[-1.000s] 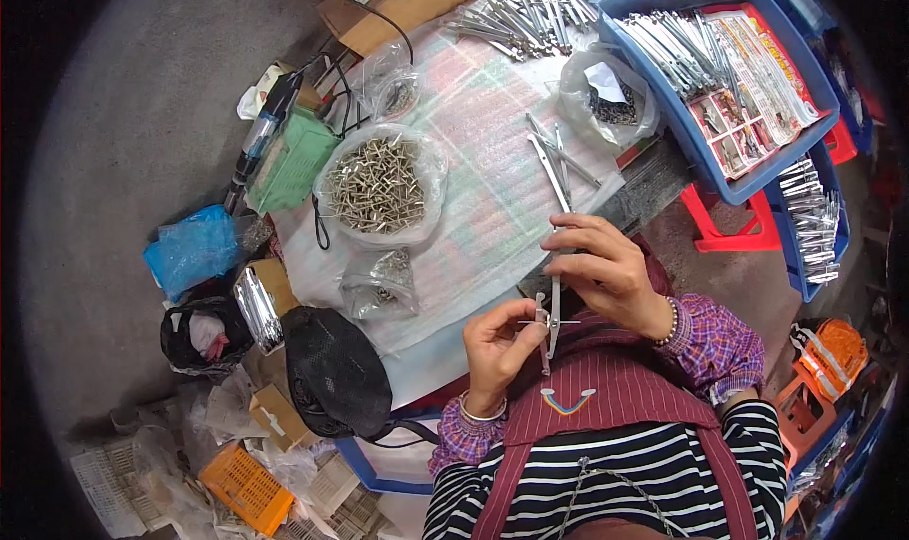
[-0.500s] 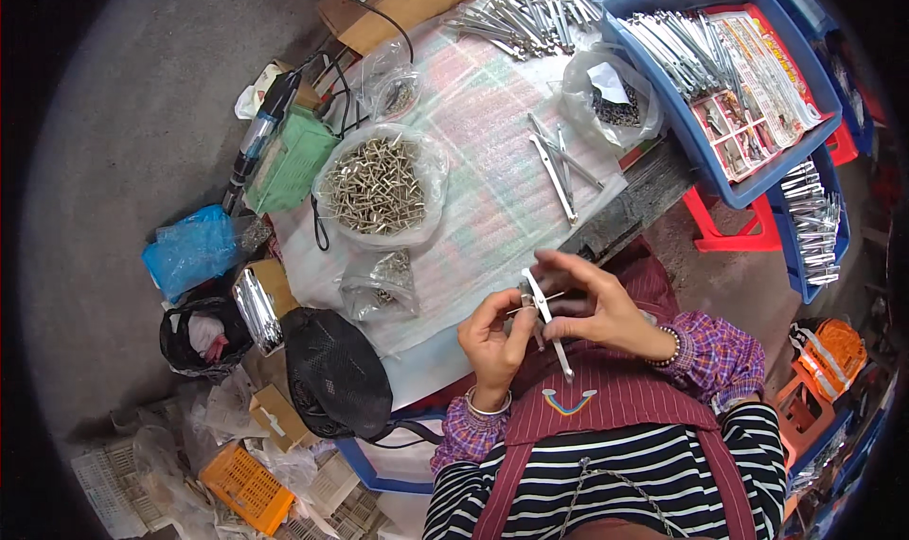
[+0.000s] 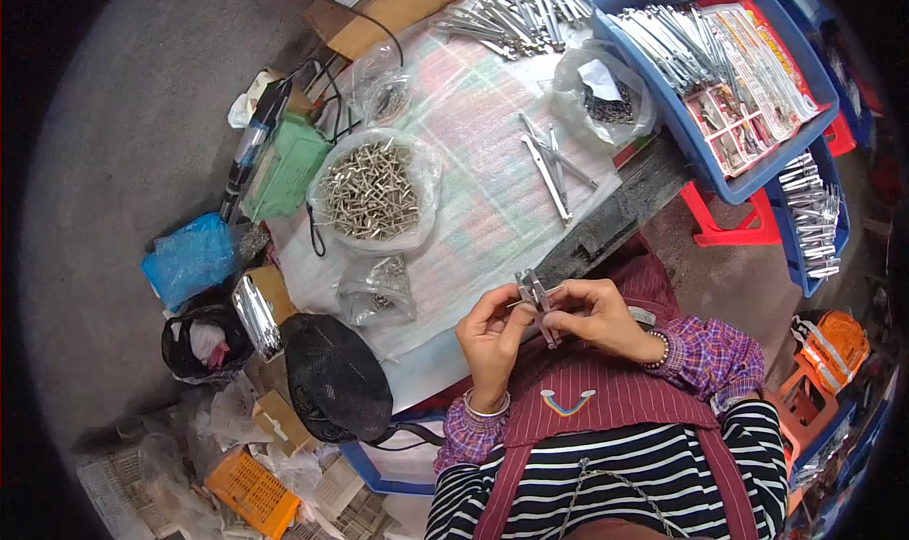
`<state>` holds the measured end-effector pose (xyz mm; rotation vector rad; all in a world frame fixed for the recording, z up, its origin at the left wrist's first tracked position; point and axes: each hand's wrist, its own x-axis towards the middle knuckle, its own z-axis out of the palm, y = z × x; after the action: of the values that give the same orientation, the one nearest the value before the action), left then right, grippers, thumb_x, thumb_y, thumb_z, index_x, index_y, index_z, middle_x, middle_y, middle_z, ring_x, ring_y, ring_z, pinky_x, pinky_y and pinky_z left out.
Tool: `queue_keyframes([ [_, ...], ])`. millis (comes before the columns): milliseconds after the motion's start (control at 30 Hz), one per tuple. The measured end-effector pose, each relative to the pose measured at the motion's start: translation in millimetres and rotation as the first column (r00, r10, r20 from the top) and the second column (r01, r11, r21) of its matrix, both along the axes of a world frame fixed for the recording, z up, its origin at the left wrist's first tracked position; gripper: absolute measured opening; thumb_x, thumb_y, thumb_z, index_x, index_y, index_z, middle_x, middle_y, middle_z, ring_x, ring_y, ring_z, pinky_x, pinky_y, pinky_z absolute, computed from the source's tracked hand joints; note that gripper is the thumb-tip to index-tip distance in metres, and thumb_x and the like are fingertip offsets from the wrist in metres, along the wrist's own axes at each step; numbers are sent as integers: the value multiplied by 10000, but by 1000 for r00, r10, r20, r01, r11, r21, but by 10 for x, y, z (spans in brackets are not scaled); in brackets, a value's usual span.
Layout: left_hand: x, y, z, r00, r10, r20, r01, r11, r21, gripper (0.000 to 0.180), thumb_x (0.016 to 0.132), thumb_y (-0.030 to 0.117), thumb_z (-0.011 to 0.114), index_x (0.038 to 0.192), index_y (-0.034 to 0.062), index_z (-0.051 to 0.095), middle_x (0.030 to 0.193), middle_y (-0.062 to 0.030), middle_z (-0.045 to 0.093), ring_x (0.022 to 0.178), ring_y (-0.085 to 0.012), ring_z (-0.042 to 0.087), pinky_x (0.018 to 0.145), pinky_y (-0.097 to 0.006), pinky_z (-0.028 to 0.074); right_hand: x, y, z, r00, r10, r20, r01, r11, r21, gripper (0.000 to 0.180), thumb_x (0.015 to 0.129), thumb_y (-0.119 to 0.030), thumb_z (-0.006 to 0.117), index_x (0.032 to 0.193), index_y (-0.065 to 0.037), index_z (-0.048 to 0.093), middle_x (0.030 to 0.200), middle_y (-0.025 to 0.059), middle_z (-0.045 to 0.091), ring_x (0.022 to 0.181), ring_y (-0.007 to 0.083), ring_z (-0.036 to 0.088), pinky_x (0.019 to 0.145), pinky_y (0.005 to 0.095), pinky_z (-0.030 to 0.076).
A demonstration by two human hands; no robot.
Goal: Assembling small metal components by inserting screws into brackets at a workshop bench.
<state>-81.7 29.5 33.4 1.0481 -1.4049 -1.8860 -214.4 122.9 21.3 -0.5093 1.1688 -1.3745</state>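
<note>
My left hand (image 3: 490, 334) and my right hand (image 3: 595, 315) meet over my lap at the near edge of the table (image 3: 473, 199). Together they grip a small metal tool (image 3: 536, 301) made of narrow flat bars, tilted between the fingers. My left fingertips pinch its lower end; a thin pin seems to stick out there. Several similar metal bars (image 3: 551, 161) lie loose on the plastic-covered tabletop just beyond. A bag full of metal pins (image 3: 367, 190) sits to the left of them.
A smaller bag of parts (image 3: 375, 294) lies near the table edge. Blue crates (image 3: 720, 76) with packed metal tools stand at the right, over a red stool (image 3: 729, 228). A green box (image 3: 282, 166), a blue bag (image 3: 192, 258) and a black cap (image 3: 336, 374) sit at the left.
Both hands have drawn closer together around the metal tool, which has turned from near upright to a shorter, tilted pose. The right hand has come down toward the lap.
</note>
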Motion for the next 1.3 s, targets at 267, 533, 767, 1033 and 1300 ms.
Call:
queue_keyframes([
  [267, -21, 4, -15, 1000, -14, -21, 15, 999, 42, 235, 814, -37, 629, 1038, -74, 568, 924, -91, 619, 827, -137, 608, 748, -251, 513, 1, -8, -37, 998, -38, -53, 37, 999, -26, 196, 816, -14, 630, 999, 48, 596, 802, 42, 630, 691, 69, 577, 605, 214, 482],
  [533, -119, 19, 23, 999, -37, -20, 38, 996, 78, 263, 788, -76, 617, 1044, -78, 555, 964, -94, 607, 857, -132, 600, 768, -246, 504, -55, 17, -64, 993, -43, -106, 39, 998, -40, 190, 817, -23, 625, 996, 39, 608, 818, 41, 639, 702, 65, 577, 606, 209, 479],
  [767, -100, -29, -65, 987, -114, 109, 125, 988, -93, 218, 750, -34, 653, 941, -49, 548, 808, -23, 557, 722, -84, 536, 669, -208, 448, -58, 4, -1, 939, -85, -332, 58, 994, -91, 173, 771, -42, 637, 909, 59, 618, 714, 93, 614, 627, 139, 610, 537, 256, 472],
  [1033, -238, -8, 55, 979, -64, 195, 107, 971, -216, 132, 786, 54, 648, 748, -50, 574, 711, -56, 536, 683, -98, 515, 604, -217, 403, -45, 5, -8, 942, -76, -326, 51, 995, -86, 193, 757, -41, 654, 917, 61, 619, 746, 103, 612, 649, 143, 602, 524, 252, 462],
  [1300, -71, -82, -39, 954, -143, 262, 207, 949, -238, 106, 783, 32, 644, 750, -40, 574, 762, -28, 533, 681, -74, 497, 592, -205, 379, -42, -3, -37, 945, -70, -319, 19, 987, -159, 154, 795, -44, 648, 907, 60, 625, 720, 67, 609, 565, 88, 571, 475, 220, 449],
])
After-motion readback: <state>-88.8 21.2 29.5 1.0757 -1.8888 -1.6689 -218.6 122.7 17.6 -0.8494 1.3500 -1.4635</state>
